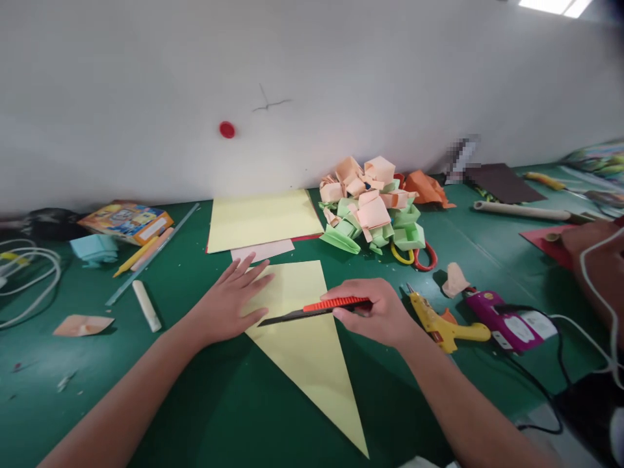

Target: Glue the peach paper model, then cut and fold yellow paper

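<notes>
"What does the yellow paper (314,354) look like?"

"It's pale and plain, with a straight top edge. It gets thinner and thinner down to a sharp tip. It's in the middle of the picture, and the tip pokes down near the bottom, a bit right."

"What are the hands doing?"

"The left hand (241,296) is flat on the paper's left side, fingers spread wide, not gripping anything. The right hand (380,309) has its fingers closed around a red cutter (336,303) — it has a bumpy handle and a long dark blade. The blade lies across the paper, its end near the left thumb. I can't tell if it touches."

"How many of each thing?"

"One cutter and one yellow paper under it. One glue gun (446,325), yellow, at the right. One purple box (504,318) beside it. One pair of scissors (426,257), peeking out under the folded papers (373,211) at the upper right — those pink and green ones are too jumbled to count. One white stick (146,307) at the left."
</notes>
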`<move>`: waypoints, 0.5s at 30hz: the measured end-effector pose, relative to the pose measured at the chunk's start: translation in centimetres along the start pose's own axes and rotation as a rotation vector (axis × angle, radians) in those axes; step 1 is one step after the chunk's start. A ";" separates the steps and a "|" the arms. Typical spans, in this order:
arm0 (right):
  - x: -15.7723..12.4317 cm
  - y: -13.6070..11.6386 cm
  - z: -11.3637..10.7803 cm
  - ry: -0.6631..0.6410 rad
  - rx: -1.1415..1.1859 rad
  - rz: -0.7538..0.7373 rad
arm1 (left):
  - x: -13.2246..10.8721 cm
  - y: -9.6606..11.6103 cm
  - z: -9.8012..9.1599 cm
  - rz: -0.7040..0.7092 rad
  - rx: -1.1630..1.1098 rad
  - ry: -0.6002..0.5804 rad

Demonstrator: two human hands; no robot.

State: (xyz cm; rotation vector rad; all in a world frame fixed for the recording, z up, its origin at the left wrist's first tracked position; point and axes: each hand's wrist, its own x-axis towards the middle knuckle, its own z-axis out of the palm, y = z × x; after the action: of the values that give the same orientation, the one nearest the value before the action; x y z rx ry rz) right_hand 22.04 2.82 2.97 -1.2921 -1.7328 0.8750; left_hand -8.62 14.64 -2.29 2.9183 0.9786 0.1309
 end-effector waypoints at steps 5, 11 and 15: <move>-2.4 2.3 -0.8 0.101 0.108 0.121 | -1.6 0.6 -0.8 -0.102 -0.058 0.099; -3.7 4.3 -0.7 0.029 0.260 0.233 | -4.4 5.5 -0.4 -0.228 -0.084 0.119; -3.3 5.3 -0.2 0.062 0.320 0.209 | -5.1 9.3 0.2 -0.336 -0.036 0.117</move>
State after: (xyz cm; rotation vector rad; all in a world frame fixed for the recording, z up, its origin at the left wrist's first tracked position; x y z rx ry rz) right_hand 25.05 0.95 -2.12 -1.2808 -1.3592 1.1661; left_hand -7.09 4.18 -2.05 2.6908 1.4486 0.2993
